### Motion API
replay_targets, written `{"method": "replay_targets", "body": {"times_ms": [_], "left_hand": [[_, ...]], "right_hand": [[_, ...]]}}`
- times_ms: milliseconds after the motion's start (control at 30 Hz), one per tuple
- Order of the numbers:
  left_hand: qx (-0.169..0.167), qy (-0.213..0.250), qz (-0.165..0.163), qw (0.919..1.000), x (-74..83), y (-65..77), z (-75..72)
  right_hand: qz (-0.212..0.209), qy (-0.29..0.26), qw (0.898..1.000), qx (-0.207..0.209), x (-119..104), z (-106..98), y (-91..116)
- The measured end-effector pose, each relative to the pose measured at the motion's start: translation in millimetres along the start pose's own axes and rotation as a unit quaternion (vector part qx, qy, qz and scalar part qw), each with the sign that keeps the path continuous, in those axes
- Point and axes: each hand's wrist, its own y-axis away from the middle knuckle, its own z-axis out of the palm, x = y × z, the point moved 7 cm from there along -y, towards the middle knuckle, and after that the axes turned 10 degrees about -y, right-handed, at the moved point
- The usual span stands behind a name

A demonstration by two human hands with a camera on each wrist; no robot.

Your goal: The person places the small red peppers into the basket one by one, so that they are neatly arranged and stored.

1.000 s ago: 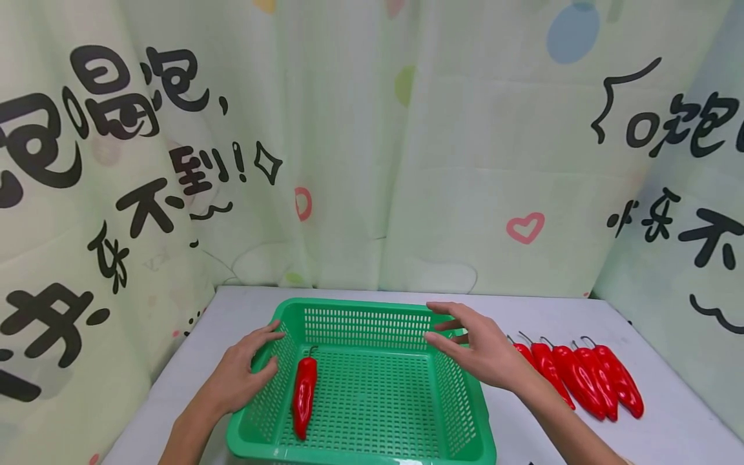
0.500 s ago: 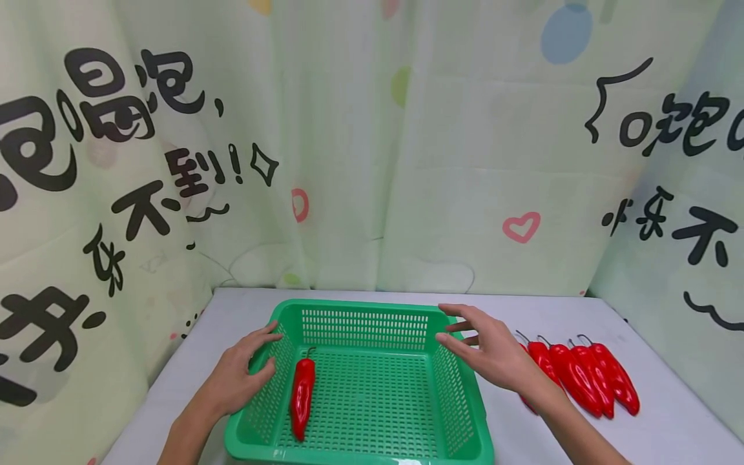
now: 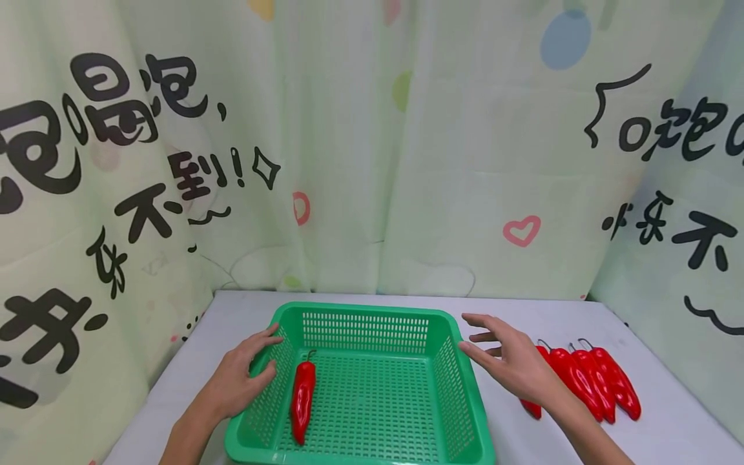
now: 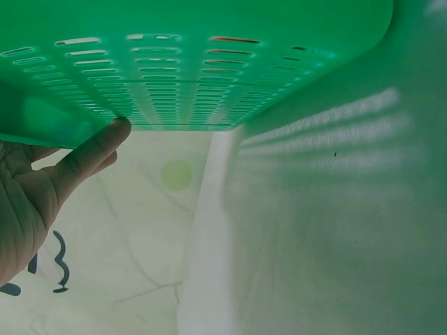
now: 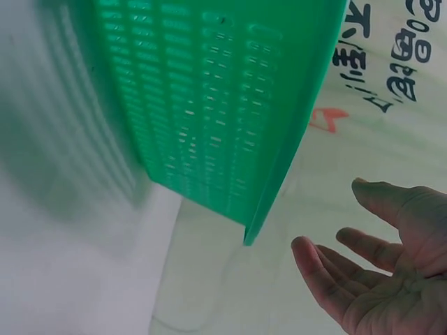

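A green plastic basket (image 3: 372,400) stands on the white table in the head view, with one glossy red chili pepper (image 3: 303,400) lying inside near its left wall. My left hand (image 3: 238,378) is at the left rim, its fingers loosely spread; whether it bears on the rim is unclear. The left wrist view shows a fingertip (image 4: 120,128) overlapping the basket's slotted outer wall. Beyond the right rim is my right hand (image 3: 511,361), fingers relaxed and apart, holding nothing. The right wrist view shows a gap between that hand (image 5: 391,272) and the basket wall (image 5: 209,105).
Several more red chili peppers (image 3: 610,381) lie side by side on the table to the right, partly hidden behind my right forearm. A pale printed curtain (image 3: 349,161) encloses the back and both sides. The white table (image 3: 244,310) reaches back to it.
My right hand has moved rightward from over the basket's right rim to outside it, now covering more of the peppers on the right. The left hand, basket and inside pepper have barely moved.
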Motion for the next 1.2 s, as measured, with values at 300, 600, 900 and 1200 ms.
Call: {"method": "replay_targets", "body": {"times_ms": [300, 600, 900, 1200], "left_hand": [[0.002, 0.000, 0.001, 1.0000, 0.5, 1.0, 0.2], [0.000, 0.003, -0.003, 1.0000, 0.4, 0.3, 0.0], [-0.003, 0.005, -0.004, 1.0000, -0.7, 0.7, 0.5], [-0.005, 0.009, -0.007, 0.9999, -0.3, -0.5, 0.6]], "right_hand": [[0.021, 0.029, 0.999, 0.013, 21, -9, 7], [0.034, 0.059, 0.997, 0.030, 38, -17, 10], [0.074, 0.069, 0.994, 0.032, 62, -22, 14], [0.097, 0.070, 0.992, 0.033, 83, -29, 17]]}}
